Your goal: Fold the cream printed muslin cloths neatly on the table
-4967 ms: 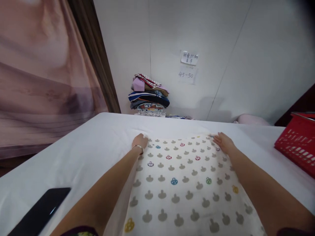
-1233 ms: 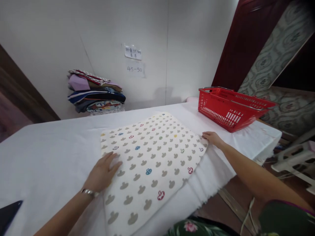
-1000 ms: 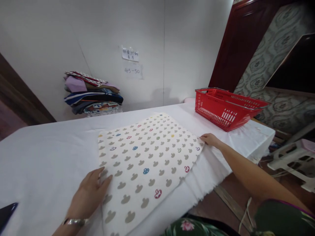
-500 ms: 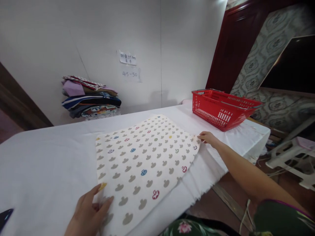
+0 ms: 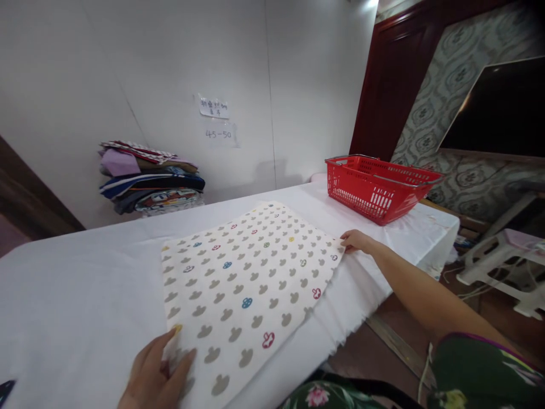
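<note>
A cream cloth (image 5: 255,272) printed with grey mushroom shapes and a few coloured ones lies spread on the white-covered table (image 5: 85,301). At its near left edge is my left hand (image 5: 155,369), fingers curled at the border and thumb resting over the fabric, holding that edge. My right hand (image 5: 356,241) pinches the cloth's right corner between thumb and fingers. Most of the fabric lies flat, and its near edge runs slantwise between the hands. The fingers under the cloth are hidden.
Folded fabrics (image 5: 153,179) are piled at the back left against the wall. A red plastic basket (image 5: 378,190) stands at the table's back right. Paper labels (image 5: 214,107) are stuck on the wall. A white stool (image 5: 506,267) is on the floor at right, and a dark object (image 5: 6,392) lies at the left.
The view has turned slightly, so the wall, pile and basket sit a little further left. Both hands keep their places on the cloth, which looks nearly unchanged.
</note>
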Available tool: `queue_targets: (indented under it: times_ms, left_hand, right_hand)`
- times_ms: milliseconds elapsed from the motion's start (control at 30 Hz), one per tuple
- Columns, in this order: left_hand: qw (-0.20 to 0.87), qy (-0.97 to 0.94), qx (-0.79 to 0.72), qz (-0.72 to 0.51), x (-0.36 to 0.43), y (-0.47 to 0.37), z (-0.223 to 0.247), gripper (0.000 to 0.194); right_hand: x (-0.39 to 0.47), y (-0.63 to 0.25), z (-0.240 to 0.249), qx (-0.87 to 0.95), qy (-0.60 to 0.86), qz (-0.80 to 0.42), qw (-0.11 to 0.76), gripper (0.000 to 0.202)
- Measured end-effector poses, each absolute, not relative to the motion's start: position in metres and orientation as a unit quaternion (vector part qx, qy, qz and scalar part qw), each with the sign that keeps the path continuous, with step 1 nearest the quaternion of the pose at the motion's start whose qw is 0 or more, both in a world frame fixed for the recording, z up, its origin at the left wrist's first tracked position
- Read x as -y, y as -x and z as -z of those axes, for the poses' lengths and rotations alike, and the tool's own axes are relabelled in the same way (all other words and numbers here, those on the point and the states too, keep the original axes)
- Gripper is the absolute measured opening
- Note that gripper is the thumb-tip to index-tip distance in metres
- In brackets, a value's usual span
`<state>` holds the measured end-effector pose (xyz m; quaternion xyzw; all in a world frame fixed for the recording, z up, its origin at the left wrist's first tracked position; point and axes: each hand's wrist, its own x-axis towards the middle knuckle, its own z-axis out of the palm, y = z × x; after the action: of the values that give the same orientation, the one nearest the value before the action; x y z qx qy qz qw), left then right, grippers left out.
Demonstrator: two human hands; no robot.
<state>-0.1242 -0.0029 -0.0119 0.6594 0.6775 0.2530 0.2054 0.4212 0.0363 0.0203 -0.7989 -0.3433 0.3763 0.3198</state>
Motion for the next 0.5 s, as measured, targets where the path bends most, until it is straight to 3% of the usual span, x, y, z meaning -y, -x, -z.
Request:
queue_targets:
  times_ms: [167,500]
  left_hand:
    - [0.194,-0.656,-0.681,-0.262,0.012,0.117,0.005,0.062]
    - [0.188,-0.659,-0.676,-0.271,0.025,0.112,0.002,0.059]
  right_hand:
    - [-0.039,-0.426,-0.017,0.343,0.813,-0.378,0.278,0.022]
    - [-0.042,-0.424,-0.024,0.372,0.803,-0.35,0.305,0.02]
